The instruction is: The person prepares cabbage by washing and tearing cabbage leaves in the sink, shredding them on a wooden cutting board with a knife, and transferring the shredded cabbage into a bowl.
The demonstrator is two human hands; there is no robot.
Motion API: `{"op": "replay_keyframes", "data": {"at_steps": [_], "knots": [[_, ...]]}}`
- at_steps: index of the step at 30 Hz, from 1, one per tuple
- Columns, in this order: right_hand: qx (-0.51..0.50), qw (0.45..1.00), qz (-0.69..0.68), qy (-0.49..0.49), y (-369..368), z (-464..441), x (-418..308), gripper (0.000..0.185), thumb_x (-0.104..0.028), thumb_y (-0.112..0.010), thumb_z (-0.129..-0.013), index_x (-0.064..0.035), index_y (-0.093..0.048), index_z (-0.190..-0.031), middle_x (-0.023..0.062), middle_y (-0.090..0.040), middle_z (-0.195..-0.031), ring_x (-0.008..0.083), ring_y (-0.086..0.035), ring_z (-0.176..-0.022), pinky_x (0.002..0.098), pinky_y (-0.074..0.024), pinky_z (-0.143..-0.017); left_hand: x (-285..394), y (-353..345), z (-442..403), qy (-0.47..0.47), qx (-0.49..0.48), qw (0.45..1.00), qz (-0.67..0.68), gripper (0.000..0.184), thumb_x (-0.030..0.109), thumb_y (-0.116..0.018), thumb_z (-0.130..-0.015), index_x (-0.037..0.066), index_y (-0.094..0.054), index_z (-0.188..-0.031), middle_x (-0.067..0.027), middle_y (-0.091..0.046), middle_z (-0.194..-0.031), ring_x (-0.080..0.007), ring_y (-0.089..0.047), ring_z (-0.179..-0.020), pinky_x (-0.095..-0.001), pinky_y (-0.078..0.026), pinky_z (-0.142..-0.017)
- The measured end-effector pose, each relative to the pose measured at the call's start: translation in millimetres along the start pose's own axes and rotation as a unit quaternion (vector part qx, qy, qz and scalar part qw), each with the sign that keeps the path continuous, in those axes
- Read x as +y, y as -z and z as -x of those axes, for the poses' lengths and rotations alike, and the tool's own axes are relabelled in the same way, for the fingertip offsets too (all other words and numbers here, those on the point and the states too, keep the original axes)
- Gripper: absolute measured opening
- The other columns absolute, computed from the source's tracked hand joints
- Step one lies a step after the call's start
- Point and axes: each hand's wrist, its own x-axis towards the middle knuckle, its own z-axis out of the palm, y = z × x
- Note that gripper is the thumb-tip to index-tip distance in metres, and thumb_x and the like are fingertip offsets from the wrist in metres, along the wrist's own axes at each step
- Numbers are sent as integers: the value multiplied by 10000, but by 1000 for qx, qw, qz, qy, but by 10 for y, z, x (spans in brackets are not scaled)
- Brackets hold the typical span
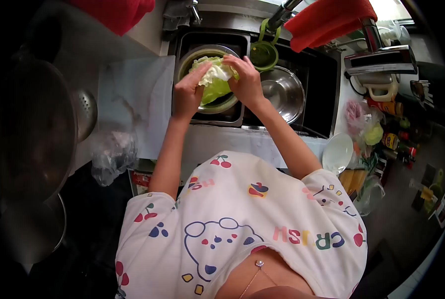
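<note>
Both hands hold a pale green leafy vegetable above a round bowl in the left basin of the sink. My left hand grips the leaf's left side, with its fingers bent against it. On the right side, my right hand has its fingers curled at the leaf's upper edge. The leaf hides most of the bowl's inside. A shiny metal bowl sits in the right basin, beside my right forearm, and a small green strainer is just behind my right hand.
A red cloth hangs at the upper right, near the tap. On the right counter are a white bowl, bagged vegetables and bottles. At left are a plastic bag and a large pan.
</note>
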Motion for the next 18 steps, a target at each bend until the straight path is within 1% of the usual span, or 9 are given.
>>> {"op": "replay_keyframes", "data": {"at_steps": [2, 5, 6, 9, 10, 12, 15, 17, 18], "knots": [[43, 997, -61, 19, 178, -189, -255, 492, 104, -595, -652, -88, -661, -1099, 97, -680, -1237, 314, -647, -1163, 380, -560, -909, 198, 149, -159, 5, 25, 1000, -5, 554, -115, -543, -776, 112, -680, -1262, -131, -685, -1236, -295, -638, -1198, -382, -507, -1030], [92, 992, -46, 74, 467, -223, -694, 470, 118, -579, -644, -64, -664, -1069, 108, -688, -1192, 311, -671, -1088, 360, -575, -853, 460, 302, -231, -106, 119, 986, -48, 537, -110, -537, -791, 115, -688, -1254, -133, -695, -1214, -285, -643, -1193, -374, -514, -1020], [120, 987, -36, 99, 481, -251, -757, 445, 127, -583, -658, -56, -664, -1055, 113, -687, -1175, 314, -684, -1026, 374, -577, -848, 443, 287, -250, -110, 147, 982, -36, 519, -112, -536, -796, 106, -697, -1238, -149, -694, -1205, -276, -658, -1169, -361, -524, -1003], [36, 998, -39, 35, 21, -129, -168, 426, 130, -598, -672, -58, -664, -1049, 117, -687, -1171, 326, -690, -996, 375, -580, -830, -36, 19, -70, 36, 34, 998, -30, 498, -110, -549, -794, 93, -702, -1223, -157, -688, -1206, -272, -670, -1144, -356, -528, -991], [28, 999, -13, 17, -34, -37, -44, 418, 129, -606, -688, -67, -666, -1052, 112, -691, -1169, 324, -694, -984, 377, -584, -813, -82, -36, 2, 43, 2, 999, -31, 521, -126, -542, -777, 89, -699, -1224, -154, -682, -1214, -287, -669, -1135, -368, -530, -982], [75, 995, 0, 71, 34, -104, -137, 425, 130, -607, -686, -69, -668, -1057, 108, -700, -1163, 325, -697, -993, 376, -585, -811, 13, -4, -92, 6, 35, 998, -50, 539, -140, -542, -757, 84, -699, -1221, -141, -686, -1209, -287, -652, -1165, -372, -524, -997], [88, 993, 1, 79, 358, -71, -564, 455, 130, -618, -664, -71, -671, -1069, 117, -701, -1168, 328, -700, -1003, 359, -585, -828, 402, 192, -106, -23, 76, 995, -54, 529, -146, -550, -744, 69, -703, -1202, -134, -684, -1217, -292, -636, -1193, -376, -514, -1017], [166, 974, -2, 155, 329, -77, -525, 426, 112, -617, -668, -77, -669, -1046, 100, -707, -1167, 316, -707, -971, 357, -588, -799, 379, 173, -149, -45, 86, 993, -60, 517, -132, -537, -760, 67, -698, -1210, -153, -679, -1219, -302, -633, -1195, -385, -514, -1010], [110, 990, 10, 91, 233, -53, -372, 405, 105, -617, -671, -77, -666, -1029, 94, -708, -1166, 311, -705, -972, 358, -588, -794, 227, 57, -127, -43, 71, 995, -49, 513, -125, -536, -766, 69, -697, -1213, -158, -679, -1217, -303, -633, -1193, -386, -515, -1007]]}}
